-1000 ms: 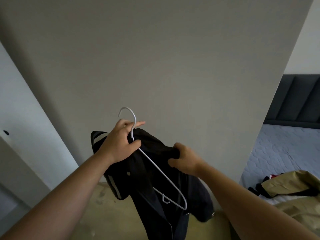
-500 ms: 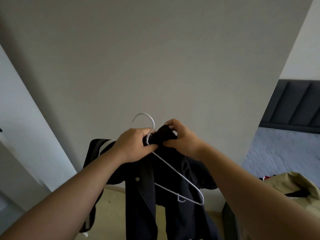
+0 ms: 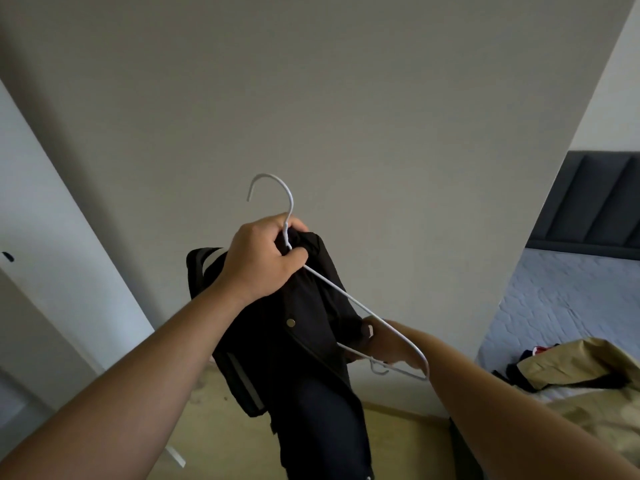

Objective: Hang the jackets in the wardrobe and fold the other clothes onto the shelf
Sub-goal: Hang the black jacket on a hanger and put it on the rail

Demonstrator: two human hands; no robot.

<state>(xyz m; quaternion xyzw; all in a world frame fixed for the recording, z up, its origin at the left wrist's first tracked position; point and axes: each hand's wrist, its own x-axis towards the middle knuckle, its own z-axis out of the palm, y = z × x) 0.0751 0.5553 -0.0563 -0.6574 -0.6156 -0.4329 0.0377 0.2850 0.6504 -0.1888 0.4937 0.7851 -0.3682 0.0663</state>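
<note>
Hanger point(image 3: 332, 286), one, gripped by left hand point(image 3: 263, 261); jacket point(image 3: 304, 344), one, by right hand point(image 3: 388, 344).

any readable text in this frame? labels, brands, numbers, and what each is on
No text can be read.
Black jacket: no print or tag in view.
Snap on the jacket: too small to show any marking.
White hanger: bare wire, no label.
Red and white patch among the clothes on the bed: too blurred to read, may not be text.
</note>
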